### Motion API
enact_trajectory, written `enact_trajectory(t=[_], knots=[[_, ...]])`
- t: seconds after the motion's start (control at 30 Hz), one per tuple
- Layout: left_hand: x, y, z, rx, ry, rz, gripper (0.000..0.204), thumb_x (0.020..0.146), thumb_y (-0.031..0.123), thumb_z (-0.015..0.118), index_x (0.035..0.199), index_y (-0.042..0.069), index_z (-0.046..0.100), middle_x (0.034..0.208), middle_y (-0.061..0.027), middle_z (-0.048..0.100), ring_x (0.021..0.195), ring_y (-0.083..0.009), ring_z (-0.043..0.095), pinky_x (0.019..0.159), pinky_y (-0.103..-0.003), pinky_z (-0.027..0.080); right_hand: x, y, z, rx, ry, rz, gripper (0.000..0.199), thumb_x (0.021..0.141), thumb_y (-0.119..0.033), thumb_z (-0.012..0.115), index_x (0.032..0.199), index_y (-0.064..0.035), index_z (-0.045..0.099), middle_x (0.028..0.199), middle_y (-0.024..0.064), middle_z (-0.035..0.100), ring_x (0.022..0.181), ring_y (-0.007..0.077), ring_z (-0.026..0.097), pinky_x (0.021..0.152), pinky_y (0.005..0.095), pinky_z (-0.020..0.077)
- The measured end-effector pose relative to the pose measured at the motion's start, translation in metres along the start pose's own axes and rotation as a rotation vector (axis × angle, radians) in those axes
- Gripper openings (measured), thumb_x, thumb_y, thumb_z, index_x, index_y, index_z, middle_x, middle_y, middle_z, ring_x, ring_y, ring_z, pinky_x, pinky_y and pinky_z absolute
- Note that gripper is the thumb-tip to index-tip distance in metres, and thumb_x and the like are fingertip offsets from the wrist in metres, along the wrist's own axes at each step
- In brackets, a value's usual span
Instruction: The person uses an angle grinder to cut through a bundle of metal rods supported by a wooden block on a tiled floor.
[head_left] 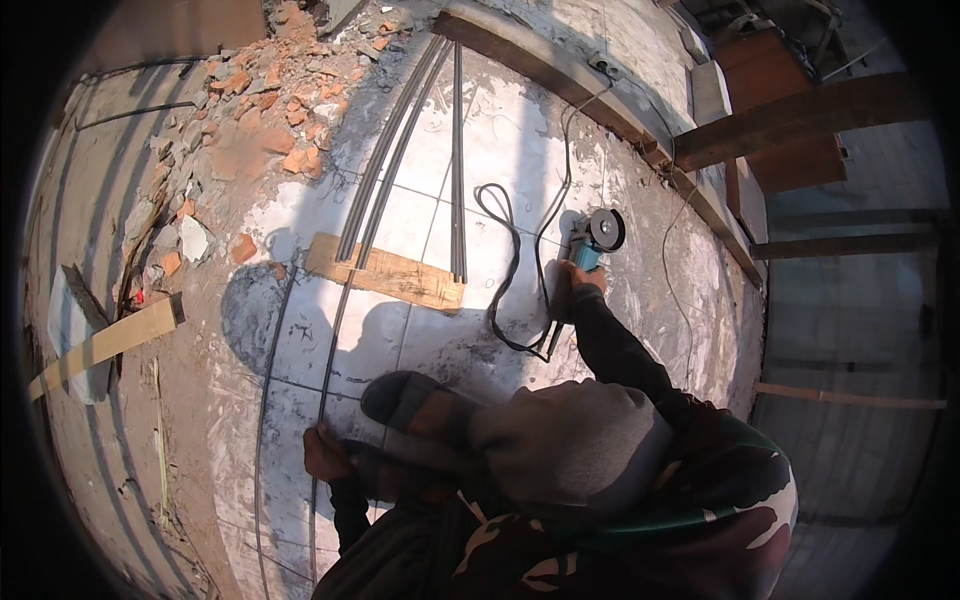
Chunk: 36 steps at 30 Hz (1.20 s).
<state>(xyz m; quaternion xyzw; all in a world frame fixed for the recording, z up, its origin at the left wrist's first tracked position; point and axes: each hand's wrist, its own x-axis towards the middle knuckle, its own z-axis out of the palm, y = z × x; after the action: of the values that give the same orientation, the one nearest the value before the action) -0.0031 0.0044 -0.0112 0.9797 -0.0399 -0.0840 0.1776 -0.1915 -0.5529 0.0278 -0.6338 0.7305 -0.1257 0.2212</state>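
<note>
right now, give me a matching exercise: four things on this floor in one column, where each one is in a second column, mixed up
Things:
1. angle grinder
2. wooden board
3. broken bricks
4. left hand

Places:
A. piled at the far left of the tiles
B. under the long metal rods
C. on a thin rod near the person's knee
D. gripped by the right hand, blue body, cord trailing

Pairs: 1-D, 2-B, 3-A, 4-C
</note>
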Motion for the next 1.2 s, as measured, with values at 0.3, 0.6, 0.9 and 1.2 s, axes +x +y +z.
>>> enact_trajectory(t=[0.3,0.6,0.9,1.2], knots=[[0.001,0.001,-0.003,-0.008,0.009,-0.001,0.034,0.099,0.039,0.048,0.089,0.009,0.061,0.084,-0.0148,0.065,0.075,-0.0405,0.063,0.063,-0.050,0.048,-0.021,-0.023,0.005,-0.245,0.340,0.067,0.094,0.063,-0.067,0.077,0.120,0.0045,0.053,0.121,0.0251,0.061,0.111,0.0422,0.059,0.094,0.0462,0.0465],[0.001,0.004,-0.005,-0.043,-0.003,-0.021,0.035,0.099,0.040,0.049,0.087,0.008,0.059,0.083,-0.0156,0.064,0.075,-0.0413,0.062,0.063,-0.050,0.047,-0.079,-0.144,0.019,-0.130,-0.206,-0.620,0.046,0.084,-0.049,0.067,0.086,-0.0028,0.070,0.085,0.0205,0.070,0.086,0.0362,0.068,0.077,0.0435,0.0520],[0.002,0.012,-0.015,-0.075,-0.003,-0.025,0.034,0.097,0.038,0.052,0.084,0.007,0.059,0.078,-0.0171,0.062,0.073,-0.0423,0.061,0.061,-0.052,0.046,-0.044,-0.201,0.144,-0.183,-0.597,-0.323,0.039,0.078,-0.032,0.079,0.083,0.0055,0.071,0.072,0.0121,0.070,0.062,0.0208,0.068,0.057,0.0338,0.0547],[0.003,0.012,-0.010,-0.071,0.022,-0.008,0.030,0.095,0.037,0.056,0.083,0.009,0.059,0.077,-0.0151,0.063,0.069,-0.0408,0.062,0.058,-0.050,0.047,-0.077,-0.230,0.161,0.181,-0.776,-0.266,0.028,0.078,-0.020,0.080,0.086,0.0052,0.071,0.078,0.0121,0.071,0.060,0.0211,0.065,0.059,0.0355,0.0541]])
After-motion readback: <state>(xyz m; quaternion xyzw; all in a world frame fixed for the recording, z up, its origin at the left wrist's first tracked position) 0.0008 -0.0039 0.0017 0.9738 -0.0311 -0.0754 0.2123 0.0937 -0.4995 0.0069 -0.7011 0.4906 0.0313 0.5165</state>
